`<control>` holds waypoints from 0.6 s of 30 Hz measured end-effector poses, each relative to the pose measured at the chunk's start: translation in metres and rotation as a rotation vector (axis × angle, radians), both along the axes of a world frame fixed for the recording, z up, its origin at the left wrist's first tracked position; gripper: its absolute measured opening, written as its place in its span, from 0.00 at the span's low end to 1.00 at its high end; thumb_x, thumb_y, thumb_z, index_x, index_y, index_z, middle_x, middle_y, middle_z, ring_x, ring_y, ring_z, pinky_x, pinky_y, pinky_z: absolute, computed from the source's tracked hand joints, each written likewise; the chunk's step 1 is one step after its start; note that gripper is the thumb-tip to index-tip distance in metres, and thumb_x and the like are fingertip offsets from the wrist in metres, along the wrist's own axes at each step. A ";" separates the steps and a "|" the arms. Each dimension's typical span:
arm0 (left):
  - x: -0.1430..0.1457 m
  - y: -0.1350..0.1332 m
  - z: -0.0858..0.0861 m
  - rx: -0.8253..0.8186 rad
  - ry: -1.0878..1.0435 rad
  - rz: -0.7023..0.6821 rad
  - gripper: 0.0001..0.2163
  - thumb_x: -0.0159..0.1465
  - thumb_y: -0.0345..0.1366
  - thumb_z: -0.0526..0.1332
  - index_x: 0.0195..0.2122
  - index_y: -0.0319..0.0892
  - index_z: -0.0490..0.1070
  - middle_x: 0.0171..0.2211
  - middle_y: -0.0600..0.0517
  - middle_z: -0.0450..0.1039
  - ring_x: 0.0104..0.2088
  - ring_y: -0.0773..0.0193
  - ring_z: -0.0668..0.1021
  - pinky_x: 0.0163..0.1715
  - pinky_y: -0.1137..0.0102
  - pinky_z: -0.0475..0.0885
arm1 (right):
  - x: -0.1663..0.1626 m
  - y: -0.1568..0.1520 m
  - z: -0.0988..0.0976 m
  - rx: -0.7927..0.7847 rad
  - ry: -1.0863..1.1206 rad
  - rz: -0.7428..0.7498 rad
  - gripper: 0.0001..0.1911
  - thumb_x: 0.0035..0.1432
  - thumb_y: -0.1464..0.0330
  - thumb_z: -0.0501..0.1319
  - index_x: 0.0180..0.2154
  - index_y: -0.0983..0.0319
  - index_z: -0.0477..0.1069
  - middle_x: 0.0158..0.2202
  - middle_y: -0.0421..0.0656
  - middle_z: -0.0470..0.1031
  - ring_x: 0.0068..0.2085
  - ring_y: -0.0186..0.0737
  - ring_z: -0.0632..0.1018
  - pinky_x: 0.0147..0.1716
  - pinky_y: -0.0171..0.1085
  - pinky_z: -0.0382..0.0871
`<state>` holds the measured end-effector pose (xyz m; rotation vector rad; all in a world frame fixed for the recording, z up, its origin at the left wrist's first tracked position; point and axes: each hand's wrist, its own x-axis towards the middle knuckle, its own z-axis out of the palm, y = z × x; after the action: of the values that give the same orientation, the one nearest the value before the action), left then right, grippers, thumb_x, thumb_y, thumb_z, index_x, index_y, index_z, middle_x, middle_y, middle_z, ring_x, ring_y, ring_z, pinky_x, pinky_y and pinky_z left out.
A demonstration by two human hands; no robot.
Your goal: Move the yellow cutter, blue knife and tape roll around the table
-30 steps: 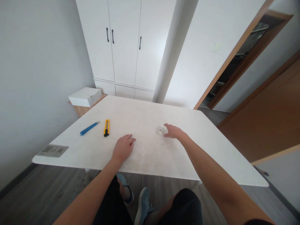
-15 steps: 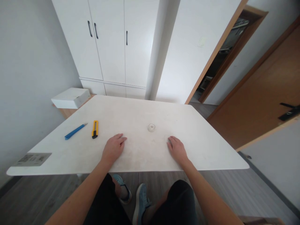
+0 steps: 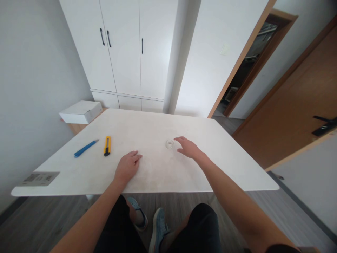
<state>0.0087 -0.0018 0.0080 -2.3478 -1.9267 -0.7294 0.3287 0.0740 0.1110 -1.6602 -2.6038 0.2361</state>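
On table [image 3: 152, 124], flat: tape [image 3: 167, 146]; just right of tape: right hand [image 3: 187, 147], fingers and thumb wide, empty; left of tape: left hand [image 3: 127, 165] resting on table, fingers narrow, palm hidden, can't tell if it holds anything; farther left of tape: yellow cutter [image 3: 107, 146], then blue tool [image 3: 85, 148]

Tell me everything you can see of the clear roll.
The roll is small, round and see-through, seemingly plastic, with a paler ring at its centre; it looks like tape. It lies flat near the middle of the white table. The right hand is open close beside it, apparently not touching; only the table seems to. Any loose end is too small to make out.
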 end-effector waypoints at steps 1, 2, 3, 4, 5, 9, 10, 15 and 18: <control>0.000 0.000 0.000 0.004 -0.005 0.000 0.18 0.66 0.34 0.51 0.48 0.46 0.80 0.55 0.47 0.76 0.56 0.55 0.76 0.60 0.59 0.68 | -0.009 0.010 0.005 -0.013 -0.026 0.043 0.36 0.57 0.69 0.66 0.65 0.53 0.59 0.65 0.47 0.62 0.55 0.45 0.75 0.50 0.38 0.67; 0.000 0.000 0.000 0.006 -0.011 0.000 0.18 0.66 0.34 0.51 0.47 0.46 0.80 0.55 0.47 0.76 0.56 0.55 0.76 0.60 0.59 0.68 | -0.016 0.019 0.007 -0.031 -0.062 0.078 0.37 0.56 0.69 0.67 0.65 0.53 0.59 0.65 0.47 0.62 0.54 0.45 0.75 0.48 0.37 0.68; 0.000 0.000 0.000 0.006 -0.016 0.001 0.18 0.66 0.34 0.51 0.47 0.46 0.80 0.55 0.47 0.76 0.56 0.55 0.76 0.60 0.59 0.68 | -0.024 0.028 0.008 -0.052 -0.103 0.108 0.38 0.55 0.69 0.68 0.65 0.52 0.59 0.64 0.47 0.62 0.53 0.45 0.76 0.46 0.37 0.68; 0.001 0.000 0.000 0.004 -0.018 0.004 0.17 0.66 0.33 0.52 0.47 0.46 0.80 0.55 0.47 0.76 0.56 0.56 0.76 0.60 0.59 0.68 | -0.030 0.036 0.006 -0.075 -0.146 0.134 0.38 0.54 0.69 0.68 0.65 0.51 0.59 0.64 0.46 0.63 0.52 0.45 0.76 0.44 0.36 0.68; 0.001 0.000 0.000 0.001 -0.016 0.006 0.17 0.66 0.33 0.52 0.47 0.46 0.80 0.55 0.47 0.76 0.56 0.56 0.76 0.60 0.60 0.68 | -0.034 0.043 0.003 -0.096 -0.184 0.154 0.38 0.54 0.69 0.68 0.64 0.51 0.60 0.63 0.45 0.64 0.51 0.45 0.77 0.43 0.36 0.68; 0.001 0.000 0.000 -0.011 0.004 0.007 0.17 0.67 0.33 0.52 0.48 0.45 0.79 0.56 0.46 0.75 0.56 0.56 0.76 0.60 0.60 0.68 | -0.045 0.060 -0.011 -0.139 -0.275 0.203 0.35 0.54 0.69 0.67 0.62 0.49 0.62 0.62 0.44 0.66 0.51 0.45 0.77 0.40 0.35 0.69; 0.001 0.000 0.000 -0.013 0.005 0.006 0.17 0.67 0.33 0.52 0.48 0.44 0.79 0.56 0.45 0.75 0.56 0.55 0.76 0.60 0.60 0.68 | -0.046 0.062 -0.013 -0.141 -0.290 0.212 0.34 0.55 0.69 0.66 0.62 0.49 0.63 0.61 0.44 0.67 0.50 0.46 0.77 0.40 0.35 0.69; 0.001 0.001 0.000 -0.016 -0.013 0.004 0.17 0.66 0.32 0.52 0.48 0.44 0.79 0.56 0.45 0.75 0.56 0.55 0.75 0.60 0.59 0.68 | -0.051 0.062 -0.013 -0.136 -0.368 0.235 0.25 0.56 0.68 0.64 0.56 0.51 0.69 0.54 0.45 0.71 0.49 0.47 0.77 0.40 0.36 0.68; 0.001 0.001 0.000 -0.023 -0.010 0.003 0.17 0.66 0.32 0.52 0.48 0.44 0.79 0.56 0.45 0.75 0.56 0.55 0.75 0.60 0.59 0.68 | -0.053 0.062 -0.011 -0.124 -0.392 0.238 0.23 0.57 0.67 0.63 0.55 0.52 0.70 0.52 0.45 0.72 0.48 0.46 0.77 0.39 0.36 0.68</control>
<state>0.0095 -0.0008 0.0079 -2.3582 -1.9530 -0.7245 0.2758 0.1359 0.1004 -1.5640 -3.1413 0.0863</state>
